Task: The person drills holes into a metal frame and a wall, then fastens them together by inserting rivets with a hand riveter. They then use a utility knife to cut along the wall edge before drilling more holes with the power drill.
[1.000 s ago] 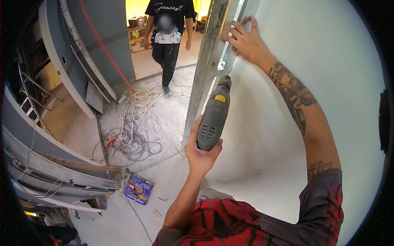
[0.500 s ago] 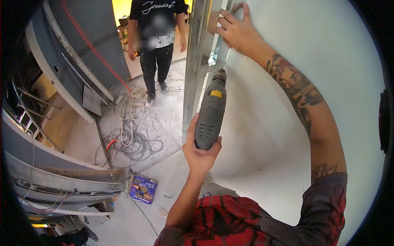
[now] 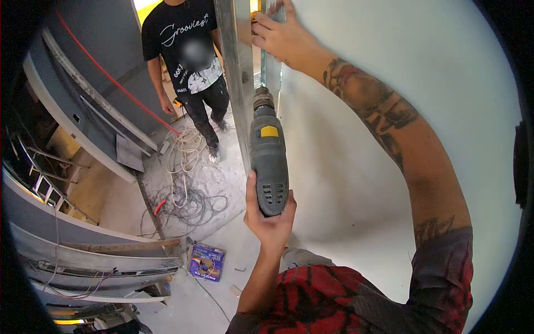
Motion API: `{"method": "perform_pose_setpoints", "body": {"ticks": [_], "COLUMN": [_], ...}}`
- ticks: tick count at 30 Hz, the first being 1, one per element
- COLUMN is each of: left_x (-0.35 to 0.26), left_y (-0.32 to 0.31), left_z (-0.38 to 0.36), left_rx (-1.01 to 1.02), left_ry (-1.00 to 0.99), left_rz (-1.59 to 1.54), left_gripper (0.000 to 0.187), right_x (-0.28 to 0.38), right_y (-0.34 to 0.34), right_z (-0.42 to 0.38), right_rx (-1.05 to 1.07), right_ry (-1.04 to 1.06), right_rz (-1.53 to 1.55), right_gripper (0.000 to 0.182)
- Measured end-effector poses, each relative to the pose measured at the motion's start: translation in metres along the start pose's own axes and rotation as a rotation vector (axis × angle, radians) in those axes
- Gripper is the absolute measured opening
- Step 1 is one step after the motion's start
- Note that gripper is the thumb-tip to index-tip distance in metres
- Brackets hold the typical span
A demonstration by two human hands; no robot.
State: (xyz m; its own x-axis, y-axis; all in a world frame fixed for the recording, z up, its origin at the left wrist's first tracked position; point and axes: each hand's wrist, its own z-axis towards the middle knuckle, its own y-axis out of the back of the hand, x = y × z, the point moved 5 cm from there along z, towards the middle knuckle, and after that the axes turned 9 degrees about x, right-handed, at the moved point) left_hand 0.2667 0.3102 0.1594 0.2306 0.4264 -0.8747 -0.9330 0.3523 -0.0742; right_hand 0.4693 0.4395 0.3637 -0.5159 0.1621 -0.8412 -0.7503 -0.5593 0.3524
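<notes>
My left hand (image 3: pixel 271 225) is wrapped around the handle of a dark grey power drill (image 3: pixel 269 161) with a yellow switch on top. The drill's chuck points up and away, beside an upright metal stud (image 3: pixel 236 83); whether its tip touches anything is hidden. Higher up, my right hand (image 3: pixel 281 36) reaches to the metal edge of the pale wall panel (image 3: pixel 361 145). Its fingers are spread against this edge, and some fingertips are hidden behind it.
Beyond the stud stands a person in a black printed T-shirt (image 3: pixel 186 39). Coiled cables (image 3: pixel 186 189) lie on the dusty floor. A blue box (image 3: pixel 206 261) sits near my feet. A red line (image 3: pixel 111 75) runs along the grey wall at left.
My view has shifted, so my hands, the drill and stud appear further left. The drill now points more directly upward. The other person has come closer.
</notes>
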Motion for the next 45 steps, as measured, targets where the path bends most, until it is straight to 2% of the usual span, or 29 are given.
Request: {"method": "perform_pose_setpoints", "body": {"ticks": [3, 5, 6, 9, 11, 14, 15, 16, 19, 22, 25, 27, 33, 37, 43, 45], "left_x": [0.003, 0.001, 0.003, 0.007, 0.002, 0.014, 0.003, 0.0, 0.001, 0.005, 0.01, 0.014, 0.01, 0.027, 0.025, 0.029], "left_y": [-0.015, -0.029, -0.036, -0.045, -0.042, -0.045, -0.037, -0.033, -0.012, 0.002, -0.004, -0.009, -0.008, -0.011, -0.014, -0.013], "left_z": [0.007, 0.016, 0.021, 0.03, 0.023, 0.024, 0.026, 0.027, 0.0, -0.018, -0.018, -0.014, 0.002, 0.015, 0.014, 0.015], "left_rx": [-0.061, -0.077, 0.017, -0.005, -0.095, -0.012, -0.012, -0.012, -0.061, 0.02, 0.061, 0.085, 0.015, 0.011, 0.003, 0.0], "left_ry": [-0.014, -0.12, -0.093, -0.057, -0.082, -0.028, -0.012, -0.02, -0.062, 0.037, 0.031, 0.043, -0.099, -0.028, -0.031, -0.02], "left_rz": [0.021, 0.088, 0.135, 0.145, 0.1, 0.091, 0.157, 0.155, 0.126, 0.082, 0.083, 0.057, 0.172, 0.077, 0.024, -0.013], "left_gripper": [0.085, 0.083, 0.082, 0.081, 0.083, 0.083, 0.085, 0.085, 0.086, 0.088, 0.087, 0.085, 0.083, 0.083, 0.084, 0.083], "right_x": [0.0, 0.0, 0.004, -0.005, -0.004, -0.003, -0.008, -0.013, -0.007, -0.007, -0.006, -0.002, 0.002, 0.004, 0.011, 0.016], "right_y": [-0.017, -0.021, -0.024, -0.031, -0.032, -0.023, -0.016, -0.012, -0.005, 0.004, -0.001, -0.004, -0.01, -0.012, -0.006, -0.016], "right_z": [0.001, 0.002, 0.002, 0.015, 0.015, 0.015, 0.02, 0.026, 0.021, 0.024, 0.023, 0.022, 0.022, 0.02, 0.014, 0.017], "right_rx": [0.022, 0.07, 0.081, -0.005, -0.023, -0.034, -0.08, -0.083, -0.034, 0.021, 0.079, 0.111, 0.005, -0.054, 0.053, 0.187], "right_ry": [-0.055, -0.051, -0.058, -0.17, -0.109, -0.128, -0.102, -0.105, -0.1, -0.101, -0.049, -0.082, -0.093, -0.11, -0.039, -0.059], "right_rz": [-0.078, -0.035, -0.021, -0.219, -0.023, -0.105, 0.062, 0.054, 0.042, -0.056, 0.081, -0.109, -0.084, -0.094, -0.008, -0.013], "right_gripper": [0.036, 0.027, 0.027, 0.026, 0.023, 0.021, 0.026, 0.026, 0.025, 0.024, 0.026, 0.022, 0.017, 0.016, 0.016, 0.016]}}
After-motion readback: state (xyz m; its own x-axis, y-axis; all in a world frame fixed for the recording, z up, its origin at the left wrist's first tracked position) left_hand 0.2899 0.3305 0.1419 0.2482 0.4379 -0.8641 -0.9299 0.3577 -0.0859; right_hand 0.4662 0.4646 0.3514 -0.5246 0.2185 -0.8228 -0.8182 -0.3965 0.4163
